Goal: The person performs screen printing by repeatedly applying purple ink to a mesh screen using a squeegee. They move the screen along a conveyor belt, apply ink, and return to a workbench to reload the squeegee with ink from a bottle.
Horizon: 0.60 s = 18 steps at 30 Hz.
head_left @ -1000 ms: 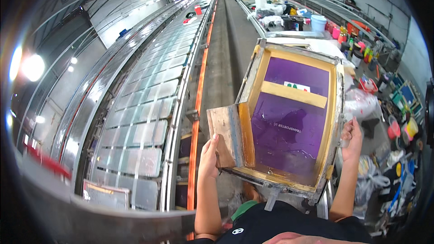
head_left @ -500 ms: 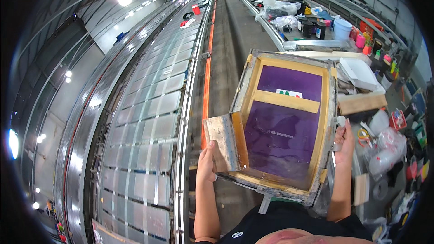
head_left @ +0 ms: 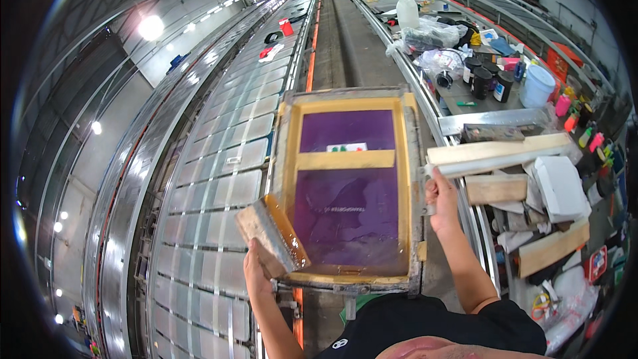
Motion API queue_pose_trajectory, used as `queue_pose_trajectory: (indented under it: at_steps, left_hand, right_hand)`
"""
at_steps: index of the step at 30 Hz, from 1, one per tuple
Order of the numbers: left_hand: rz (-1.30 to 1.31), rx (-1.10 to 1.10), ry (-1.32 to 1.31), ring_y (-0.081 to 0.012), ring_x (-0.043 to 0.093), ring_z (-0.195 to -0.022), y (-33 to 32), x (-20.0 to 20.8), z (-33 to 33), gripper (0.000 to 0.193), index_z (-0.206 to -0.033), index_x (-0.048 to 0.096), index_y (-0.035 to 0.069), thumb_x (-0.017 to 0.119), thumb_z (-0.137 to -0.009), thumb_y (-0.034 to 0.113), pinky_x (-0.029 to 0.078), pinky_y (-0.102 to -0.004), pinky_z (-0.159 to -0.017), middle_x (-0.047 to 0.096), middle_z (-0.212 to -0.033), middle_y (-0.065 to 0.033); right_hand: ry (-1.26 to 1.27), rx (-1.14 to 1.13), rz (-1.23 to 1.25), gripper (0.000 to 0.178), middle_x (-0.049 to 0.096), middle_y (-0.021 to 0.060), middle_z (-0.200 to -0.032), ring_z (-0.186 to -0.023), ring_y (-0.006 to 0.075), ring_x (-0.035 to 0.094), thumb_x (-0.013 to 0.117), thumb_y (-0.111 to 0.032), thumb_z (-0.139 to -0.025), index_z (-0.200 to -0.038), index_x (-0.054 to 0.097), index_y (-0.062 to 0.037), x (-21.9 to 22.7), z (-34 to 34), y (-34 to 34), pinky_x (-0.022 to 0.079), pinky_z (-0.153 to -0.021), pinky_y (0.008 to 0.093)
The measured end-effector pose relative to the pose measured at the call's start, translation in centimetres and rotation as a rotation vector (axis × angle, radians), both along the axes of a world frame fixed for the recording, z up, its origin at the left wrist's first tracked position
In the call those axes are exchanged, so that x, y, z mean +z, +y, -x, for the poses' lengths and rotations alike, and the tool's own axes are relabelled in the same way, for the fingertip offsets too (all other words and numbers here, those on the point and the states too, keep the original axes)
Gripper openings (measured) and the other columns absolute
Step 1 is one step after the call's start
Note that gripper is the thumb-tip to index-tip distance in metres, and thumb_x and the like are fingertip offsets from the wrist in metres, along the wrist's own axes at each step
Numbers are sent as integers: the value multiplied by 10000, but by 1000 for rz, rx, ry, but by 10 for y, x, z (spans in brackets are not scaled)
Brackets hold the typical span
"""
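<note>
A screen printing frame (head_left: 413,226) with worn edges, yellow tape borders and purple mesh (head_left: 347,233) is held up in front of me. A yellow strip crosses its upper part, with a small white label just above. Against its lower left corner leans a squeegee (head_left: 262,233) with a wooden handle and wet amber blade. My left hand (head_left: 258,269) is closed on the squeegee's handle; whether some fingers also grip the frame is hidden. My right hand (head_left: 441,203) wraps round a pale handle on the frame's right side.
A long printing table (head_left: 219,226) with rows of flat grey panels runs along my left, edged by an orange rail (head_left: 311,70). To the right, a cluttered table holds wooden boards (head_left: 498,189), a white foam box (head_left: 561,186), dark jars (head_left: 503,86), a pale bucket (head_left: 537,86) and plastic bags.
The frame has swung left and straightened, coming partly over the left table's edge. The squeegee has moved left with it and tilted. Both hands keep their holds, and my view has turned right.
</note>
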<state>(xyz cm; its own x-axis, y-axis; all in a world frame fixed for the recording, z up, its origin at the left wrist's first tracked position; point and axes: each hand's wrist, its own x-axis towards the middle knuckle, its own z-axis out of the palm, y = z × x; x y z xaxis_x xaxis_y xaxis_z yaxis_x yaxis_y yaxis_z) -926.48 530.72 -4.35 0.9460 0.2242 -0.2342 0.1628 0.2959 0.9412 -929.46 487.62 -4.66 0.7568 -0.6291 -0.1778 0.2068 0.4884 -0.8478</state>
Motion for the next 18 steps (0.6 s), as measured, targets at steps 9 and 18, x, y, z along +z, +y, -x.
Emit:
queue_pose_trajectory:
  at_steps: [9,18]
  left_hand:
    - [6,162,26,-238,669,-994,-22,-22,-209,603,-1270,556,-48,638,-958,460,557,-361,-853,657,-1137,-124]
    - [94,-103,15,-191,661,-1019,-103,-47,-475,477,-1255,599,-19,583,-1007,389,549,-332,-869,666,-1150,-92]
  right_hand:
    - [-29,142,65,461,424,-51,-593,-493,57,304,685,-393,-934,-611,479,-137,3,-244,-21,220,-493,252]
    - [8,-69,159,473,380,-54,-565,-486,53,289,665,-358,-958,-595,475,-122,3,-411,-92,219,-470,256]
